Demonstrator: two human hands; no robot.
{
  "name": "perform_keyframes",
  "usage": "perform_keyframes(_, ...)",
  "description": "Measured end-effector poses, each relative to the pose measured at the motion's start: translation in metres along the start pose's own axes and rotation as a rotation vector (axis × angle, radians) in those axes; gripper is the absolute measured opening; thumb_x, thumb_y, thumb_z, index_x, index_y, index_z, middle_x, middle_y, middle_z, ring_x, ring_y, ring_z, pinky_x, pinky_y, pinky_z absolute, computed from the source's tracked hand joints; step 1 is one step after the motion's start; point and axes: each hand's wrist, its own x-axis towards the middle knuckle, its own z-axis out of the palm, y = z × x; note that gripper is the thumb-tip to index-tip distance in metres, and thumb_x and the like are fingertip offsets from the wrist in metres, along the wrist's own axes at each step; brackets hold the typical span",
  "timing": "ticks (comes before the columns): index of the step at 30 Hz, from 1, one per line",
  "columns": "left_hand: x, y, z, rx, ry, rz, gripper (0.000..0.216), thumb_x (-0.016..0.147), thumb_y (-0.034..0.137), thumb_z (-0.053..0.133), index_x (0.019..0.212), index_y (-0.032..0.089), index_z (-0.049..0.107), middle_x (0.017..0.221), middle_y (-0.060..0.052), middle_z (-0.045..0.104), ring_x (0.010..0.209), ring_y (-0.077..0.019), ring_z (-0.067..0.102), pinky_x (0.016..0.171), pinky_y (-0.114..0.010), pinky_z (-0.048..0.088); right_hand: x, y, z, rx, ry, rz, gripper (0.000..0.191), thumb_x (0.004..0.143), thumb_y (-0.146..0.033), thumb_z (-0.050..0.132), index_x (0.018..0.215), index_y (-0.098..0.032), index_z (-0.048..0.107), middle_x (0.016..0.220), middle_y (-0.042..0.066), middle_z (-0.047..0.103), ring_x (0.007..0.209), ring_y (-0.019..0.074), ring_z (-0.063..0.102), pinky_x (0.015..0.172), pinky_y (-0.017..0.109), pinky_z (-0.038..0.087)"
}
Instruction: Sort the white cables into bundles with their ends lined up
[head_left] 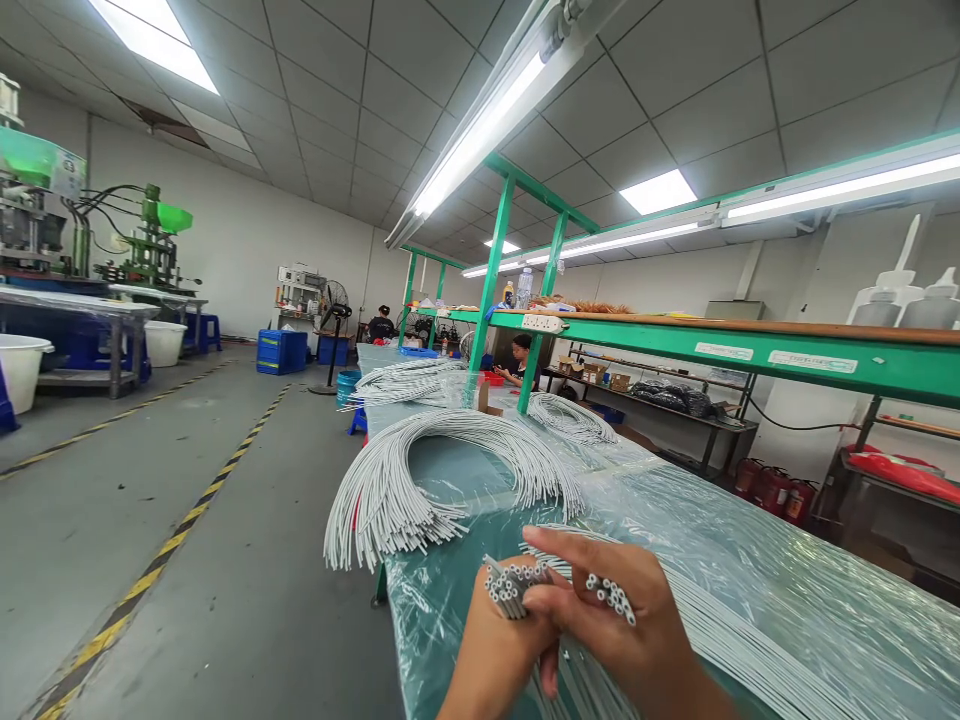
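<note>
My left hand (504,632) is closed round a bundle of thin grey-white tubes (511,588), whose cut ends face up out of the fist. Against it, my right hand (630,605) grips a smaller bunch of the same tubes (611,598) between its fingers. Its index finger reaches across above the left bundle, and its thumb touches the tubes there. Below the hands, more long tubes (757,640) lie along the table to the right. A large curved coil of tubes (390,480) rests just beyond, some ends hanging over the table's left edge.
Plastic film covers the green table (817,560). Farther back lie more tube coils (574,418). A green shelf frame (491,290) with a power strip (544,323) rises over the table. Co-workers (517,360) sit at the far end. Floor with striped tape (180,540) runs left.
</note>
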Motion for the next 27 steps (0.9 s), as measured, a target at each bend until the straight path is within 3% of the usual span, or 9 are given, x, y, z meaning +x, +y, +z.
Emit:
perform_keyframes(4,0.001,-0.004,0.000,-0.030,-0.048,0.031,0.039,0.062,0.050,0.066,0.055,0.015,0.051,0.034,0.006,0.040,0.028,-0.0047,0.033,0.034,-0.017,0.023,-0.002,0.003,0.000,-0.001,0.032,-0.051,0.023,0.078,-0.015,0.061,0.097,-0.026,0.067,0.085,-0.002,0.071,0.070,0.0119,0.066,0.063,0.018,0.052)
perform_keyframes(7,0.002,-0.012,-0.001,-0.080,-0.034,0.059,0.040,0.062,0.054,0.066,0.066,0.015,0.056,0.035,0.006,0.043,0.027,-0.0045,0.032,0.033,-0.017,0.018,-0.006,0.006,-0.003,-0.037,0.102,0.031,0.020,0.077,-0.018,0.063,0.094,-0.026,0.068,0.077,-0.003,0.071,0.061,0.0107,0.065,0.060,0.017,0.053)
perform_keyframes(10,0.002,-0.017,-0.002,-0.090,0.034,0.039,0.040,0.065,0.054,0.064,0.062,0.016,0.053,0.030,0.007,0.040,0.027,-0.0042,0.030,0.035,-0.017,0.018,-0.009,0.009,-0.005,-0.088,0.111,0.124,0.014,0.077,-0.023,0.064,0.090,-0.025,0.069,0.067,-0.003,0.068,0.049,0.0095,0.058,0.048,0.018,0.050)
perform_keyframes(14,0.000,-0.016,-0.001,-0.102,0.053,0.000,0.040,0.064,0.053,0.066,0.059,0.016,0.051,0.029,0.007,0.037,0.027,-0.0042,0.028,0.036,-0.018,0.016,-0.011,0.012,-0.004,-0.065,0.142,0.144,0.024,0.078,-0.023,0.062,0.102,-0.026,0.065,0.054,-0.006,0.059,0.042,0.0084,0.052,0.043,0.018,0.046)
perform_keyframes(20,0.000,-0.013,0.000,-0.106,0.063,-0.018,0.038,0.063,0.052,0.067,0.065,0.016,0.055,0.030,0.008,0.037,0.027,-0.0042,0.028,0.036,-0.018,0.015,-0.013,0.017,-0.004,-0.038,0.168,0.067,0.020,0.077,-0.014,0.062,0.093,-0.026,0.066,0.071,-0.005,0.067,0.051,0.0066,0.057,0.050,0.015,0.048)
perform_keyframes(23,0.000,-0.012,0.000,-0.090,0.048,-0.026,0.040,0.063,0.053,0.067,0.063,0.015,0.055,0.029,0.008,0.037,0.027,-0.0045,0.029,0.036,-0.019,0.015,-0.014,0.017,-0.004,-0.025,0.161,0.119,0.016,0.078,-0.018,0.062,0.090,-0.025,0.066,0.063,-0.005,0.062,0.048,0.0063,0.054,0.047,0.015,0.045)
perform_keyframes(27,-0.001,-0.007,0.000,-0.058,0.029,-0.027,0.044,0.061,0.057,0.066,0.058,0.016,0.051,0.030,0.007,0.041,0.027,-0.0052,0.032,0.036,-0.019,0.018,-0.016,0.018,-0.001,0.037,0.111,0.250,0.030,0.078,-0.028,0.062,0.108,-0.028,0.062,0.054,-0.006,0.054,0.048,0.0090,0.051,0.044,0.017,0.044)
